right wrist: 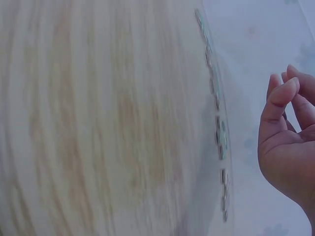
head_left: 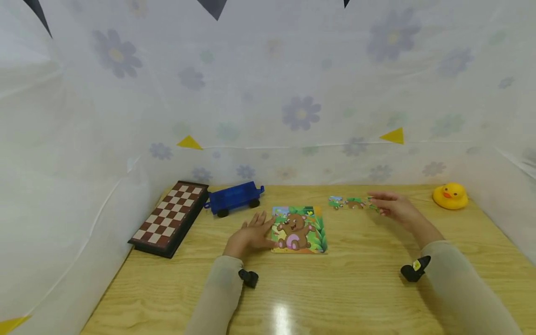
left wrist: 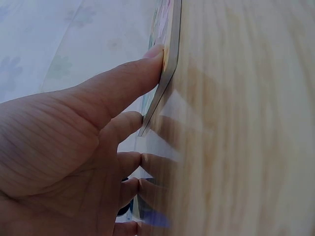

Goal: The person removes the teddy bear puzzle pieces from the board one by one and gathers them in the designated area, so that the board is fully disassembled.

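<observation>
A flat square picture puzzle [head_left: 298,230] with a brown bear on it lies on the table, slightly right of centre. My left hand [head_left: 252,234] rests at its left side with fingers spread. In the left wrist view, the thumb [left wrist: 133,78] presses on the puzzle's edge [left wrist: 170,69] while the other fingertips touch the tabletop. Several small jigsaw pieces [head_left: 354,203] lie in a row to the right of the puzzle. My right hand [head_left: 395,210] hovers over the right end of that row. The right wrist view shows its thumb and fingertips close together, above the pieces [right wrist: 222,142], with nothing visible between them.
Behind the left hand stands a blue toy wagon [head_left: 234,197] with black wheels. A folded checkered game board [head_left: 169,216] lies at the far left. A yellow rubber duck [head_left: 450,196] sits at the back right. Flower-patterned sheeting [head_left: 301,158] encloses the wooden table [head_left: 335,293].
</observation>
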The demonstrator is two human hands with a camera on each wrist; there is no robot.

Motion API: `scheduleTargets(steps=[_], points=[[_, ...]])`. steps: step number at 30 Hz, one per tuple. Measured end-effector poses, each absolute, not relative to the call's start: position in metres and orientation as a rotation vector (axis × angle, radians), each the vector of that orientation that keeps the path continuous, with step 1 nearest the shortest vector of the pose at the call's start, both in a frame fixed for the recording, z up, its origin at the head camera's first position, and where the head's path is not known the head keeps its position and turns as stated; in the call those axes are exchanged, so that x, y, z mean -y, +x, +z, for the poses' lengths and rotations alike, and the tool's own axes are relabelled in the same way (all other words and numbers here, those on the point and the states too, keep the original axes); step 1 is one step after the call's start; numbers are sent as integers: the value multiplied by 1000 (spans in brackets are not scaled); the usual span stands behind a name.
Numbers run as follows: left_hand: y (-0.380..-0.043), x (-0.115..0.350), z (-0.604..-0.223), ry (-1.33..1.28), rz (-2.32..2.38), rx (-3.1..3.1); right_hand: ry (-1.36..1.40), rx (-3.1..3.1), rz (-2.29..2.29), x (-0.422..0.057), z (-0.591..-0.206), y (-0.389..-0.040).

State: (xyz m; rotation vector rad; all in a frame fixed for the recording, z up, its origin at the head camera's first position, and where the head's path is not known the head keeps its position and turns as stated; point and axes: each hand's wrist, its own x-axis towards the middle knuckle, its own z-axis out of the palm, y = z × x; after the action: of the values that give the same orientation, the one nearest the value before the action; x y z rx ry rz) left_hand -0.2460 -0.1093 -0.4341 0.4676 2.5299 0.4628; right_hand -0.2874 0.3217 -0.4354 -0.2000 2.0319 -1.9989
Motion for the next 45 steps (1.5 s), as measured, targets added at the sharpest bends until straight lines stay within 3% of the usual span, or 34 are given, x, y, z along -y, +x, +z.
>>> scheduleTargets(steps=[26,45], points=[[-244,110,-432,455,460,-2530,-460,-1951,-1730,-217,-450,-280],[-247,108,-432,456,460,-2530,-429,-1919,-1651,-162,-453,-281]])
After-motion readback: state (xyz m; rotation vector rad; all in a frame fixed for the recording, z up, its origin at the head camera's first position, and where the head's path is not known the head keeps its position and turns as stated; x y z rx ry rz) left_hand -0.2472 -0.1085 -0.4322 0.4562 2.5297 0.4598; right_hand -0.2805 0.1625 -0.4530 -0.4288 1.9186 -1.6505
